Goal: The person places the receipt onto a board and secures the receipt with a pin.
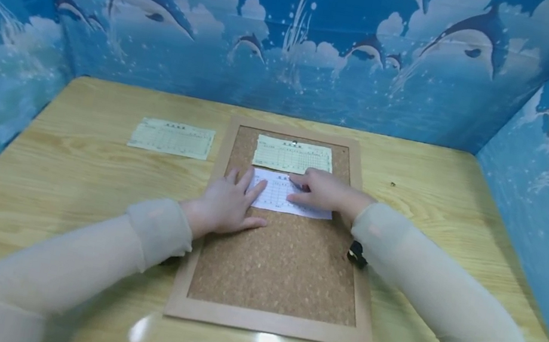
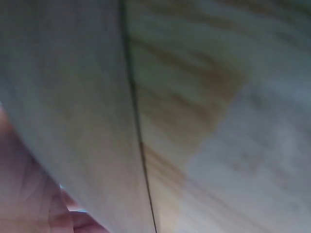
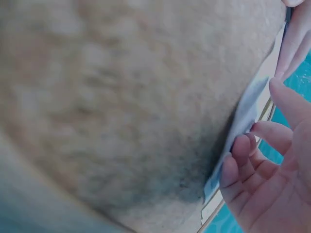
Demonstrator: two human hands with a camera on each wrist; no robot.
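Nearest to the head camera are two pale sleeves (image 1: 471, 331), which reach forward from both lower corners over the wood-grain desk (image 1: 81, 187). Between them lies a cork board (image 1: 280, 269) with a plain light-brown frame, placed with its short side toward the person. On its upper half rests a white slip (image 1: 276, 195) printed with a table, just below a green slip (image 1: 292, 157), which is also on the cork and has a small shiny spot at its top edge. Left hand (image 1: 227, 204) lies with its fingers spread apart; the fingertips reach the left end of the white slip, while the palm side covers the left part of the frame. Its grip is wide and has hold of nothing. Right hand (image 1: 325, 191) is over the right part of the same slip, index finger and thumb standing apart, and its grip is relaxed, the fingers a little bent at the paper; the right wrist view is rather blurred, so I cannot tell if something small is under the fingertips. Another green slip (image 1: 171, 138) lies flat on the desk, left of the board. One black object (image 1: 357, 255) shows beside the right sleeve, at the right frame edge.
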